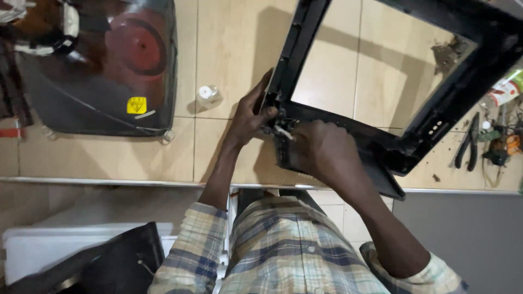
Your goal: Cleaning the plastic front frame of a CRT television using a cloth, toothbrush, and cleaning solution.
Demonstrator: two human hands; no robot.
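A large black plastic frame (436, 128), like the front bezel of an old television, stands tilted on the tiled floor. My left hand (251, 114) grips its near left corner, thumb over the edge. My right hand (321, 149) is closed on a small light-handled tool (283, 132), whose tip presses into that same corner of the frame. The tool's tip is hidden behind my fingers.
A bare picture tube (103, 65) with a yellow sticker lies at the upper left. A small white cap (207, 93) sits on the tiles beside it. Black pliers (468, 142) and assorted small parts (504, 144) lie at the right. A white box (71, 245) sits lower left.
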